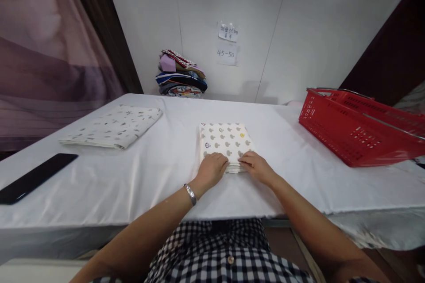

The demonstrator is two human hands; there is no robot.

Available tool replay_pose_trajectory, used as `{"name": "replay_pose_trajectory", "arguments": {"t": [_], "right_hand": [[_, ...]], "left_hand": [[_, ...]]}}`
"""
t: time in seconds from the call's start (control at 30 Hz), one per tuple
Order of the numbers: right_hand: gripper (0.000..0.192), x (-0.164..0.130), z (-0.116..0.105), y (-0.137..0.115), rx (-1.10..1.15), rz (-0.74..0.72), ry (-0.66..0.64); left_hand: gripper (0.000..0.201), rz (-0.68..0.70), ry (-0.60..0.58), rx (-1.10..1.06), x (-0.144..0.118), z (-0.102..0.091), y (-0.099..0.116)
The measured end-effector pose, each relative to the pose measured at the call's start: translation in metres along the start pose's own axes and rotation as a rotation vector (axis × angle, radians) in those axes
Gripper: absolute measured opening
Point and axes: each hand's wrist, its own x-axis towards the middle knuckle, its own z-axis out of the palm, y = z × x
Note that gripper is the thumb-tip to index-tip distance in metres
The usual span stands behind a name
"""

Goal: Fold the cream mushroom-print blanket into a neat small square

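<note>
A folded cream cloth (226, 139), printed with grey mushroom-like shapes and a few purple and yellow ones, lies as a neat layered square in the middle of the table. At its near left edge, my left hand (212, 169) has its fingers closed on the fabric; a silver bracelet circles that wrist. My right hand (258, 167) pinches the near right corner, thumb and fingers together. Between my hands the stacked layers of the near edge show. My fingertips are partly hidden against the cloth.
A white-covered table (159, 185) spans the view. On it, another folded printed cloth (116, 126) and a black flat object (36, 177) lie left; a red basket (352, 128) stands right. Piled fabrics (182, 75) rest by the back wall, near paper signs (227, 54).
</note>
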Motion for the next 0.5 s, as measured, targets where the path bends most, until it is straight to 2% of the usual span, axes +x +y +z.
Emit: {"name": "replay_pose_trajectory", "arguments": {"t": [0.13,0.27,0.4,0.5], "right_hand": [[0.014,0.006,-0.005,-0.007,-0.011,0.079,-0.064],[0.015,0.005,-0.002,-0.009,-0.01,0.101,-0.026],[0.016,-0.003,0.007,-0.001,-0.008,-0.039,0.103],[0.018,-0.008,0.01,0.004,-0.008,-0.137,0.14]], "left_hand": [[0.018,-0.051,-0.049,0.011,0.004,-0.002,0.003],[0.014,-0.101,-0.085,0.012,0.01,-0.004,0.005],[0.015,-0.136,-0.103,-0.029,0.013,-0.005,0.007],[0.017,-0.067,-0.065,0.0,0.011,-0.005,0.008]]}}
